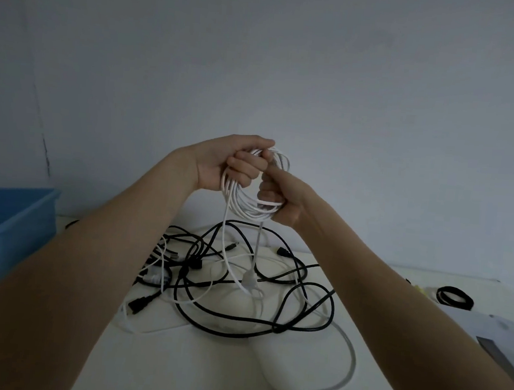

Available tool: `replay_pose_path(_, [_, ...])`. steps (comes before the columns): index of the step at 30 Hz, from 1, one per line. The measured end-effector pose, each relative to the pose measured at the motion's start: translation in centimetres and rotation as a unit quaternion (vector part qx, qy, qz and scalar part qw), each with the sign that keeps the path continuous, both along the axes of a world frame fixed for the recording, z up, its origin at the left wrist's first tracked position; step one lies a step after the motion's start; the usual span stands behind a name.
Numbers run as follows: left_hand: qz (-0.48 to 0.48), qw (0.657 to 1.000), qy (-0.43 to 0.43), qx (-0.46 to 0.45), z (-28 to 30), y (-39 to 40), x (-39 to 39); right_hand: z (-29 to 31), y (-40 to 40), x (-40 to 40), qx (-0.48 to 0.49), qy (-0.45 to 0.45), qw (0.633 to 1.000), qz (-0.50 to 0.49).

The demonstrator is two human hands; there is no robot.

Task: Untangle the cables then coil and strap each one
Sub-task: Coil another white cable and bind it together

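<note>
Held up over the desk (235,377), near picture centre: a white cable coil (253,208), several loops thick, hanging upright between both hands. Left hand (230,165) at the coil's 11 o'clock, fingers curled through the loops and thumb laid over the top, grip closed round the white strands. Right hand (280,193) at the coil's 3 o'clock, fingers wrapped round the bundle from the outside, grip likewise clasping the white cable, forefinger stretched up toward the left thumb. Knuckles of the two hands touching at the coil's top.

Trailing from the coil's 6 o'clock: two loose white strands, dropping straight down to the desk, one ending in a white plug (248,278) resting among the black leads. Farther toward 5 o'clock on the desk, a long white cable loop (350,365) sweeping wide and curving back toward the near edge.

Directly below the hands: a tangle of black cables (235,304), looped over one another and over the white strands, spread across the middle of the desk. At the tangle's 8 o'clock, a black connector (139,304) lying flat. At its 12 o'clock, another small black plug (282,252).

At picture 9 o'clock: a blue plastic tub (10,230), standing at the desk's left edge, well apart from the tangle. At picture 3 o'clock: a small coiled black cable (454,298), lying flat, apart from the rest. Behind everything, a plain pale wall (291,59).
</note>
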State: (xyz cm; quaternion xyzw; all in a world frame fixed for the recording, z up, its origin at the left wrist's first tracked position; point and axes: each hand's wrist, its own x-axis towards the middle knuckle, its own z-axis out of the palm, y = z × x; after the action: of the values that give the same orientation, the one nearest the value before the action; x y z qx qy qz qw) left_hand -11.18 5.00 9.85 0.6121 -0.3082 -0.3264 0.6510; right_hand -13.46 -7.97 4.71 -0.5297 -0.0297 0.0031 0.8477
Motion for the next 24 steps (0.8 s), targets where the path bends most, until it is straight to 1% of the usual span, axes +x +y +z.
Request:
replay_pose_path(2, [0.015,1.0,-0.002,-0.014,-0.4,-0.4,0.3,0.2,0.0,0.0,0.011,0.002,0.999,-0.039])
replay_pose_path(4, [0.036,0.999,-0.029,-0.025,-1.2,-0.6,0.4,0.2,-0.2,0.2,0.018,0.001,0.996,-0.089])
replay_pose_path(7, [0.078,0.992,-0.073,-0.061,-3.3,-1.1,0.4,0.4,-1.1,0.6,0.075,0.008,0.986,-0.15])
replay_pose_path(10, [0.116,0.982,-0.077,-0.127,-4.5,-2.6,0.3,0.5,-1.2,1.3,0.127,0.022,0.977,-0.168])
replay_pose_path(12, [0.142,0.975,-0.057,-0.16,-4.3,-3.6,0.1,0.2,-1.2,1.8,0.111,0.038,0.98,-0.163])
replay_pose_path(14, [0.164,0.972,-0.047,-0.162,-3.7,-3.9,0.1,0.0,-1.3,1.7,0.061,0.048,0.99,-0.114])
replay_pose_path(15, [0.181,0.97,-0.046,-0.158,-3.4,-3.8,0.3,-0.1,-1.4,1.3,0.018,0.05,0.995,-0.079])
replay_pose_path(16, [0.206,0.965,-0.05,-0.156,-3.2,-3.5,0.6,-0.2,-1.6,0.8,-0.045,0.055,0.996,-0.057])
replay_pose_path(17, [0.237,0.957,-0.053,-0.157,-3.0,-3.3,1.1,-0.3,-2.1,0.4,-0.131,0.058,0.988,-0.063])
replay_pose_path(18, [0.27,0.947,-0.055,-0.163,-2.8,-3.0,1.6,-0.6,-2.5,0.4,-0.19,0.054,0.975,-0.102])
replay_pose_path(19, [0.301,0.936,-0.054,-0.173,-2.5,-2.7,2.0,-0.8,-2.8,0.5,-0.218,0.028,0.96,-0.172])
replay_pose_path(20, [0.326,0.926,-0.051,-0.184,-2.2,-2.5,2.4,-0.8,-2.9,0.5,-0.25,-0.017,0.937,-0.243])
replay_pose_path(21, [0.342,0.918,-0.046,-0.195,-1.9,-2.5,2.6,-0.6,-2.8,0.3,-0.278,-0.074,0.923,-0.257])
replay_pose_path(22, [0.352,0.913,-0.044,-0.203,-1.6,-2.5,2.6,-0.5,-2.3,0.0,-0.302,-0.121,0.925,-0.198])
replay_pose_path(23, [0.357,0.91,-0.044,-0.207,-1.3,-2.7,2.6,-0.4,-1.6,-0.7,-0.343,-0.143,0.923,-0.101])
replay_pose_path(24, [0.357,0.909,-0.042,-0.211,-1.1,-2.8,2.5,-0.5,-0.8,-1.2,-0.398,-0.136,0.907,-0.005])
